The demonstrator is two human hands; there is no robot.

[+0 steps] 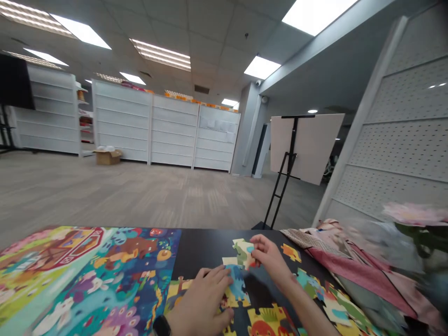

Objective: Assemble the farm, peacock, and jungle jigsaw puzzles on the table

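My right hand [272, 261] pinches the right edge of a pale green and cream puzzle piece [241, 251] near the far side of the black table. My left hand [205, 298], with a dark watch at its wrist, lies palm down with its fingers stretched over joined puzzle pieces. Its fingertips touch a blue animal piece [238, 280], just nearer than the pinched one. Closer to me, between my arms, is a yellow piece with a red animal [264, 326]. My left hand partly covers the pieces beneath it.
A colourful finished-looking picture sheet [105, 284] covers the table's left side. Loose puzzle pieces [338, 303] lie at the right, with an orange piece [291, 253] farther back. Pink and grey fabric [378, 280] and a pink flower [416, 214] border them. Beyond stands a board on an easel [308, 147].
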